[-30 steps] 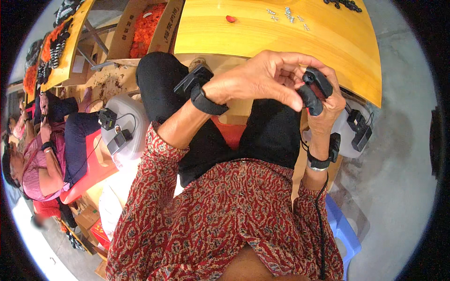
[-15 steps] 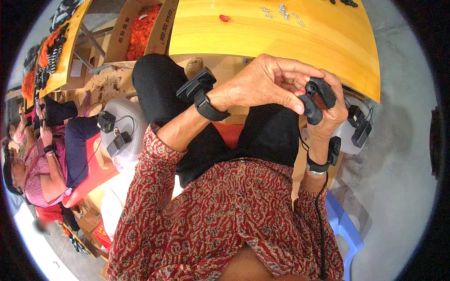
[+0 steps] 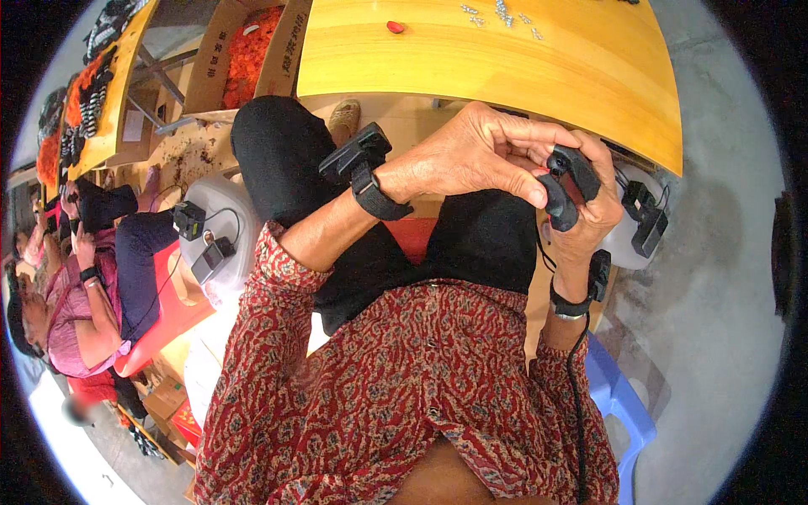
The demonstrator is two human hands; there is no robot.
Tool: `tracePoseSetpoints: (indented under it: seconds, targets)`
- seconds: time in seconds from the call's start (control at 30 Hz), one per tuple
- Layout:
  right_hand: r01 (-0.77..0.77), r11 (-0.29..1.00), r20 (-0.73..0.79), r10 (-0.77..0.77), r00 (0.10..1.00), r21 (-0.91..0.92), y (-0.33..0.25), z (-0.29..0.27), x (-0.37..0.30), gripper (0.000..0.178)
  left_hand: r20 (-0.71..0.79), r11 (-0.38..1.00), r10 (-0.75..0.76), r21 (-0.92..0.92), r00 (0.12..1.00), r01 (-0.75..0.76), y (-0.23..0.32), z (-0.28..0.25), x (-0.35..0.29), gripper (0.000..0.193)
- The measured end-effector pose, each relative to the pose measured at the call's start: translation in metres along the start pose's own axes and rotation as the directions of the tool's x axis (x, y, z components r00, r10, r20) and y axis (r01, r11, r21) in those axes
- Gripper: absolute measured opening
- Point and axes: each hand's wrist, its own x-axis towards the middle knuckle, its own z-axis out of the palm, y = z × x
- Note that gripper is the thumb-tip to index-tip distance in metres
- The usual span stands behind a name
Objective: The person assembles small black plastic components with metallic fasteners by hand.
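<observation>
Both hands meet above my right knee, close to the table's near edge. My left hand [image 3: 471,156] reaches across with thumb and fingers drawn together in a pinch. A bit of red shows by its fingertips, too small to make out. Against them, my right hand [image 3: 596,210] is closed with its fingers curled around a black curved piece [image 3: 576,172], which has two rounded parts and a gap between them. Whether part of this black piece sits over the fingers is hard to see. Red also shows in the gap.
On the yellow table [image 3: 505,67] lie a red piece [image 3: 395,27] and several small silvery parts [image 3: 503,12]. A cardboard box [image 3: 206,76] of orange-red material stands at left. A co-worker [image 3: 84,311] sits further left. A blue stool [image 3: 619,404] is at right.
The view has shifted slightly, so the table and the parts on it sit a little higher in the picture. Both hands keep nearly the same pose on the black piece.
</observation>
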Motion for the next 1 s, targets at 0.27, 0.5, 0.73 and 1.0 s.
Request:
tracePoseSetpoints:
  seconds: [0.27, 0.5, 0.73, 1.0]
  targets:
    - [0.02, 1.0, -0.022, -0.02, 1.0, -0.013, 0.003, 0.0, -0.006, 0.026, -0.021, 0.998, -0.013, 0.068, 1.0, 0.014, -0.007, 0.0, -0.001, 0.059]
    - [0.0, 0.996, 0.0, 0.0, 1.0, -0.089, -0.003, 0.0, -0.004, 0.026, 0.006, 0.998, -0.05, 0.047, 0.999, 0.049, 0.005, -0.005, 0.0, 0.044]
    - [-0.079, 0.996, 0.073, 0.081, 0.994, -0.033, -0.01, 0.005, -0.005, 0.033, -0.11, 0.991, -0.098, 0.076, 0.989, 0.107, -0.001, -0.005, -0.001, 0.036]
    - [-0.097, 0.993, 0.094, 0.091, 0.991, 0.063, -0.006, 0.01, -0.007, 0.036, -0.035, 0.947, -0.202, -0.261, 0.979, 0.186, -0.005, -0.011, -0.005, 0.042]
